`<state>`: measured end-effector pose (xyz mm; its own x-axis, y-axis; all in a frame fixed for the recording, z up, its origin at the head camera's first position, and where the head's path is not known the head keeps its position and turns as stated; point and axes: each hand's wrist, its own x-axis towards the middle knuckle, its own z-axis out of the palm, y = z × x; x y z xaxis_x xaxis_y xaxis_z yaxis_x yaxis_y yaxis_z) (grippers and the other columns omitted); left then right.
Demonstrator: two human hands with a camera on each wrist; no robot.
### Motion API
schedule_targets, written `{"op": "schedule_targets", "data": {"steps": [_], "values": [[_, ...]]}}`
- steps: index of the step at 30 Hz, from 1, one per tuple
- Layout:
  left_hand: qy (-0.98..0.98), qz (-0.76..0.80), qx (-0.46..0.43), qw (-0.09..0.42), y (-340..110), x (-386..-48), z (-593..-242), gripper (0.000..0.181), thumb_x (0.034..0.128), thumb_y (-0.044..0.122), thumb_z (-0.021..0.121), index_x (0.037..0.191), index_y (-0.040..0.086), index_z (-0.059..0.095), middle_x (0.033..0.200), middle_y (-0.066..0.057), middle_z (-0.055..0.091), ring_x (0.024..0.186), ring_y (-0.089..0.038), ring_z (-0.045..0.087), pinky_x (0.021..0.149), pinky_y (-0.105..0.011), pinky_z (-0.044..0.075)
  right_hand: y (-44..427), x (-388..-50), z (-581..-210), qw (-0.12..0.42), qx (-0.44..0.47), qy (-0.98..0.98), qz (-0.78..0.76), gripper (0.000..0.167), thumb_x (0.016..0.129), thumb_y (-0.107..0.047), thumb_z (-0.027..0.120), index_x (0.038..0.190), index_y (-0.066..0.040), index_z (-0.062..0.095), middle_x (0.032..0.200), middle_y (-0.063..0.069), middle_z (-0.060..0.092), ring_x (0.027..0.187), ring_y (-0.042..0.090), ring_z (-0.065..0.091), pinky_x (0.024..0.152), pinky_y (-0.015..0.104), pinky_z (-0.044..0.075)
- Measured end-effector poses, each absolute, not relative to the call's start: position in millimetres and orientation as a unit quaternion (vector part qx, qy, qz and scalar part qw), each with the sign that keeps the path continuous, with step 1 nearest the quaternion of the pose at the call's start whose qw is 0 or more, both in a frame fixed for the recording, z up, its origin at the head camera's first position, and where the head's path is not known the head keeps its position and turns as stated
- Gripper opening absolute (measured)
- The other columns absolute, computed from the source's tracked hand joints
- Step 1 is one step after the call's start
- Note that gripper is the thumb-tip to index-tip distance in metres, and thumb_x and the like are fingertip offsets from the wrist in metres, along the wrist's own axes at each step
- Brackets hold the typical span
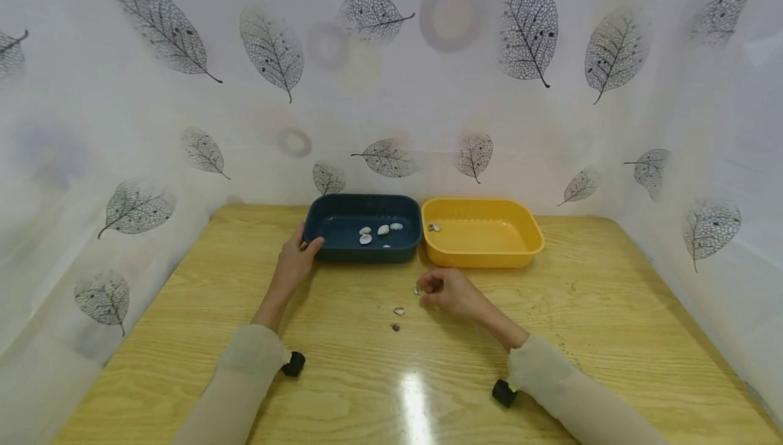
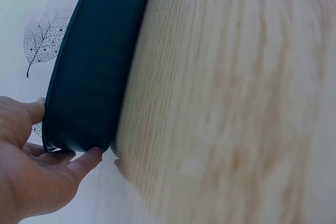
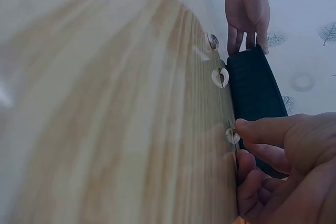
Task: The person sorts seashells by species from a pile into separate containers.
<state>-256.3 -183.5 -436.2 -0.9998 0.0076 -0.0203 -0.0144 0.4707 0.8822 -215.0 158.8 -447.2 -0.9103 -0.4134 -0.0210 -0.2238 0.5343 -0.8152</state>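
My left hand (image 1: 295,259) holds the near left corner of a dark blue plastic basin (image 1: 342,255), its thumb and fingers spread on that corner; the left wrist view shows the fingertips (image 2: 93,156) against the basin's end. My right hand (image 1: 453,292) is low over the table, fingers bent and apart from the thumb. Just at its fingertips lies a small seashell (image 1: 416,290); whether they touch it I cannot tell. Two more shells, a pale one (image 1: 399,311) and a darker one (image 1: 395,327), lie nearer on the table. Several white shells (image 1: 383,229) rest inside the blue basin.
A yellow basin (image 1: 483,259) stands against the blue one's right side, with small shells (image 1: 434,227) at its left end. Both are on a wooden table (image 1: 342,377) before a leaf-printed curtain (image 1: 391,112).
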Motion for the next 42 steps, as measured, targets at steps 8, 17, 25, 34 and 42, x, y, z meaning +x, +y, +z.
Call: {"op": "schedule_targets", "data": {"steps": [8, 17, 25, 34, 42], "values": [[0.858, 0.513, -0.005, 0.008, -184.0, -256.9, -437.0, 0.075, 0.1117, 0.032, 0.048, 0.164, 0.0, 0.006, 0.167, -0.027, 0.015, 0.15, -0.045, 0.027, 0.122, -0.053, 0.025, 154.2, -219.4, -448.9, 0.082, -0.201, 0.885, -0.412, 0.016, 0.089, -0.003, 0.079, 0.105, -0.001, 0.077, 0.095, 0.003, 0.071, 0.083, 0.014, 0.058, 0.074, 0.029, 0.052], [0.845, 0.535, 0.0, 0.003, -183.7, -258.0, -438.7, 0.075, 0.1112, 0.033, 0.049, 0.165, 0.0, 0.007, 0.168, -0.024, 0.014, 0.152, -0.042, 0.024, 0.121, -0.051, 0.029, 152.8, -220.9, -450.8, 0.066, -0.191, 0.9, -0.386, 0.007, 0.091, -0.008, 0.078, 0.098, -0.008, 0.08, 0.089, -0.002, 0.072, 0.077, 0.01, 0.059, 0.071, 0.029, 0.051], [0.847, 0.532, 0.001, 0.005, -184.1, -257.8, -438.8, 0.076, 0.1113, 0.034, 0.049, 0.165, 0.0, 0.007, 0.168, -0.024, 0.014, 0.152, -0.042, 0.024, 0.122, -0.05, 0.028, 153.0, -218.8, -449.1, 0.066, -0.193, 0.902, -0.381, 0.006, 0.092, -0.004, 0.077, 0.096, -0.006, 0.081, 0.093, 0.0, 0.075, 0.081, 0.01, 0.062, 0.074, 0.028, 0.053], [0.85, 0.527, -0.004, 0.005, -183.4, -257.1, -438.1, 0.076, 0.1111, 0.035, 0.049, 0.165, 0.0, 0.008, 0.168, -0.024, 0.015, 0.152, -0.042, 0.025, 0.122, -0.051, 0.027, 154.6, -217.4, -446.5, 0.071, -0.204, 0.902, -0.374, 0.008, 0.094, -0.001, 0.073, 0.097, -0.002, 0.08, 0.096, 0.005, 0.076, 0.089, 0.014, 0.066, 0.08, 0.034, 0.057], [0.848, 0.529, 0.006, -0.001, -183.7, -256.1, -437.7, 0.075, 0.1115, 0.033, 0.049, 0.164, -0.002, 0.008, 0.167, -0.026, 0.016, 0.15, -0.044, 0.026, 0.122, -0.051, 0.027, 151.9, -214.4, -443.0, 0.052, -0.219, 0.914, -0.336, 0.007, 0.093, -0.001, 0.074, 0.093, -0.004, 0.08, 0.092, 0.002, 0.075, 0.085, 0.013, 0.065, 0.076, 0.032, 0.057]]}}
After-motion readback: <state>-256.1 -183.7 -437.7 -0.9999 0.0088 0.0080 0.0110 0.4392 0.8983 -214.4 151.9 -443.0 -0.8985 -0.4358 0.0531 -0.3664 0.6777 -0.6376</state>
